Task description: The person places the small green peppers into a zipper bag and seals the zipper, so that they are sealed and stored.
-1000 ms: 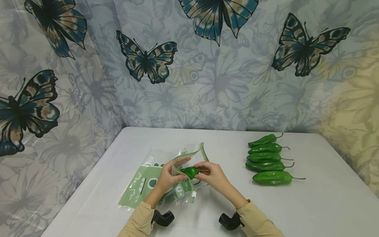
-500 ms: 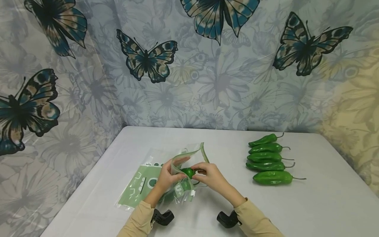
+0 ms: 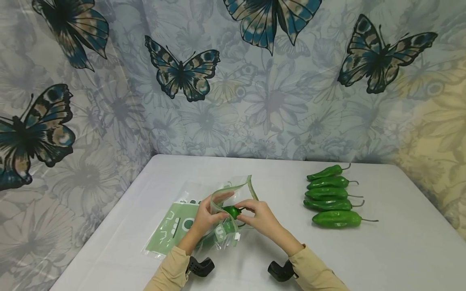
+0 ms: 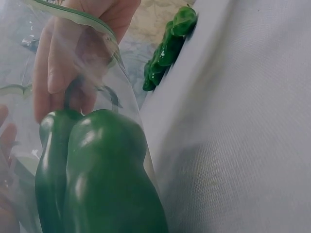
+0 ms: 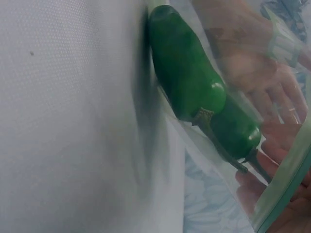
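My left hand (image 3: 205,218) grips a clear zip bag (image 3: 220,233) with green print, near its gaping mouth. At that mouth my right hand (image 3: 262,216) pinches a green pepper (image 3: 231,211) by its stem, the body inside the bag. The right wrist view shows the pinched pepper (image 5: 235,128) behind a larger green pepper (image 5: 187,68) that lies in the bag, both stems towards the opening. Through the clear plastic in the left wrist view, the right hand's fingers (image 4: 57,73) reach down to the stem above the glossy peppers (image 4: 107,170).
Several green peppers (image 3: 336,218) lie in a row on the right of the white table (image 3: 393,250), stems pointing right. Flat bags with green print (image 3: 164,230) lie under and left of the hands. Butterfly-patterned cloth (image 3: 273,101) hangs behind the table.
The right hand has moved slightly left with the pepper, deeper into the bag's mouth, then stayed almost still. The left hand keeps its hold on the bag.
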Tool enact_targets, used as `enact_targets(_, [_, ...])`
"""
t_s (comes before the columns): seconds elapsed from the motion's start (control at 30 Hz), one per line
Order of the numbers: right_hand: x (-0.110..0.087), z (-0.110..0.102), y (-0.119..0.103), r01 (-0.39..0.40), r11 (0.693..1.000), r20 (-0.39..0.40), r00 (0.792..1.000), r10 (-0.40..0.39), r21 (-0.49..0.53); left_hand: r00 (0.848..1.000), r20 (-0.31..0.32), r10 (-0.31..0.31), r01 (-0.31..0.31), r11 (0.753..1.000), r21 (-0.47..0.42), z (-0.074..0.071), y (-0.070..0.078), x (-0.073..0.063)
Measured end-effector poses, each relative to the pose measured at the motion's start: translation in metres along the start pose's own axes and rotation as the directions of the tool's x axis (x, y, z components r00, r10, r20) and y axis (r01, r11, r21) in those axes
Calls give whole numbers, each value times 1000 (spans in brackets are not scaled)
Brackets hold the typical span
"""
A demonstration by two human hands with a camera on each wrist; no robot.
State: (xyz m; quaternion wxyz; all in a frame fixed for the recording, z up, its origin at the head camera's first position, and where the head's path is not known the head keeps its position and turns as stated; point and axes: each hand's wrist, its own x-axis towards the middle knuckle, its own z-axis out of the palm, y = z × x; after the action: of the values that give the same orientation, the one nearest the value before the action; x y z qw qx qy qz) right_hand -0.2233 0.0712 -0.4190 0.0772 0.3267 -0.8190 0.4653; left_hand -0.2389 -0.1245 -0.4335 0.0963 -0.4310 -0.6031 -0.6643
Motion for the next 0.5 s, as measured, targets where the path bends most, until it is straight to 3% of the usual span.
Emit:
enact_targets(0.23, [1,-2,-2,29,999,37,999,-29,-12,1000,-5,-15,15,1000,-3,2,3,1])
enact_targets(0.5, [-2,-4,-4,4,998,69,998,0,-61,1000,-4,-20,20,1000,-10,4,4,1])
